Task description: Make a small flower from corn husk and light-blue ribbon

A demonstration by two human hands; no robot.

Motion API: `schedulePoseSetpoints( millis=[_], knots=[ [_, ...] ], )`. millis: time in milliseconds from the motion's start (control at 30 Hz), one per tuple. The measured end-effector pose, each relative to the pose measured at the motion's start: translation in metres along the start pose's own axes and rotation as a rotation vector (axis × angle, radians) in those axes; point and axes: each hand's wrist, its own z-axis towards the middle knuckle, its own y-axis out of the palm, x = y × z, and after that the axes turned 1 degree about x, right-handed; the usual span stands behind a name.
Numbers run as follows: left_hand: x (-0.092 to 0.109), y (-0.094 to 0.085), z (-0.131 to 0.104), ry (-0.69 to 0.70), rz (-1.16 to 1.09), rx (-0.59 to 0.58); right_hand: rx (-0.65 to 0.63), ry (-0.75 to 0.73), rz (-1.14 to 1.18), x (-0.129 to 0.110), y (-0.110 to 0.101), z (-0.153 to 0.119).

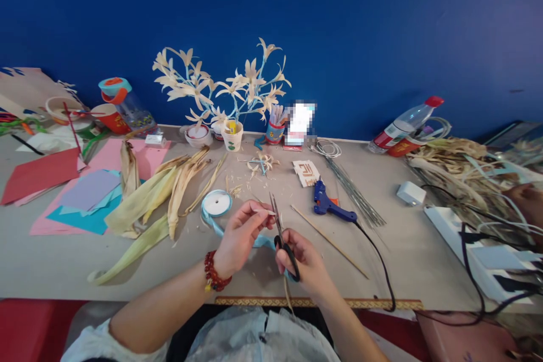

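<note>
While both bare hands are raised over the grey tabletop (169, 263), near the middle of its near edge, the items stand as follows. Left hand (237, 232), red beaded bracelet (215, 272) at the wrist: thumb and fingers pinched together on a small, thin, pale strip (266, 212). Right hand (303, 263): fingers closed round the black handles of metal-bladed scissors (280, 232), blades pointing toward the far edge, slightly parted, beside the tip of the strip; whether they touch it cannot be told.

Just left of the hands: one round white spool of light-blue ribbon (216, 203), its loose end running under the left hand. Toward the left edge: long, dry, yellowish husks (176, 203), partly over pink, purple and blue paper sheets (91, 189).

By the far edge, left of centre: white cup (232, 138) holding pale husk-like flowers (250, 76) on blue stems.

Right of the hands: slender wooden stick (331, 242), lying diagonally; behind it, blue glue gun (328, 203) with black cord, and a bundle of thin metal wires (356, 192).

Near the right edge: long white power strip (462, 249), cables attached.
</note>
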Motion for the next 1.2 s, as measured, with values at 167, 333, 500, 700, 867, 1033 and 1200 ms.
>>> schedulePoseSetpoints(
  millis=[167,333,500,700,867,1033,1200],
  knots=[
    [-0.001,0.000,0.000,-0.010,-0.006,-0.003,0.015,0.008,0.012,0.002,0.001,0.001],
    [0.000,-0.001,0.000,-0.012,0.016,-0.007,0.069,0.013,-0.038,0.003,-0.005,0.002],
    [0.003,-0.003,0.003,0.025,0.122,-0.004,0.190,-0.083,-0.526,-0.009,-0.037,-0.003],
    [0.003,-0.004,0.006,0.000,0.173,-0.003,0.268,-0.185,-1.393,-0.018,-0.062,-0.008],
    [0.002,-0.006,0.008,-0.021,0.194,0.021,0.073,-0.058,-1.484,-0.026,-0.069,-0.002],
    [-0.001,-0.010,0.010,-0.107,0.151,0.047,-0.061,-0.258,-1.377,-0.055,-0.057,0.007],
    [-0.001,-0.013,0.012,-0.237,-0.015,-0.006,-0.088,-0.796,-1.343,-0.064,-0.025,0.027]
  ],
)
